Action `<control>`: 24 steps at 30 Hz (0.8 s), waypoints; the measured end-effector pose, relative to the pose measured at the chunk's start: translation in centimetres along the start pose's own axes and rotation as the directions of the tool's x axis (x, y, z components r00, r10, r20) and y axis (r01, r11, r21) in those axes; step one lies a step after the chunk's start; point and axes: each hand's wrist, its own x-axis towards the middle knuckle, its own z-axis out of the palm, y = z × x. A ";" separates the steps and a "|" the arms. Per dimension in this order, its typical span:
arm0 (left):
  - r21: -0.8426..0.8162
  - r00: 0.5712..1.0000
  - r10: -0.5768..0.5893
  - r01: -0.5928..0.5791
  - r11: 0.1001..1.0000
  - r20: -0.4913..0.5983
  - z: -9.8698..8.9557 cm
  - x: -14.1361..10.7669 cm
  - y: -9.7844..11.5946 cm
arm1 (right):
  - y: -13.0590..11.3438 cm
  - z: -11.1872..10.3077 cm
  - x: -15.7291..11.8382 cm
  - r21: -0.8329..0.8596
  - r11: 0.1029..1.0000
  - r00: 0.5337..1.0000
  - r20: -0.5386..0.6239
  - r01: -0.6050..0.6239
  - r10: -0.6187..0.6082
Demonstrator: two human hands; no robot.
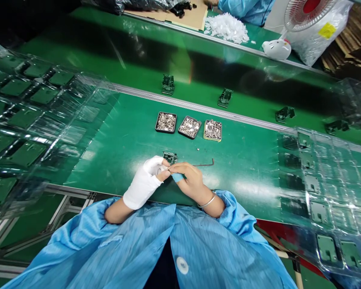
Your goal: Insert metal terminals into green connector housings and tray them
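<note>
My left hand (147, 180), in a white fingerless glove, and my bare right hand (191, 180) meet at the fingertips close to the table's front edge. Both are pinched closed around something too small to make out. Blue tape wraps a finger of the right hand. Just beyond the fingertips lies a green circuit board (170, 157) with metal parts on it. A thin L-shaped hex key (205, 164) rests to the right of it. Farther up, a tiny metal piece (197, 149) sits alone on the green tabletop (132, 132).
Three small trays of shiny metal parts, left (166, 122), middle (189, 127) and right (213, 130), stand ahead. Several board assemblies (167, 84) lie beyond the metal rail (192, 105). Clear plastic trays flank me left (24, 116) and right (327, 180). A fan (308, 14) and a co-worker's sleeve (246, 10) are at the back.
</note>
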 end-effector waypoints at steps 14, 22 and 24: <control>0.566 0.925 0.350 -0.370 0.737 0.148 -1.4 0.4 -0.4 | -0.8 -0.5 1.1 0.140 0.976 0.986 0.018 -0.168 0.167; 0.635 0.856 0.450 -0.498 0.590 0.253 -2.0 0.5 -1.4 | -0.1 -0.7 1.3 0.209 0.899 0.913 0.226 -0.386 0.340; 0.605 0.853 0.441 -0.513 0.609 0.280 -2.1 0.5 -1.4 | -0.1 -0.9 1.4 0.192 0.904 0.909 0.257 -0.381 0.329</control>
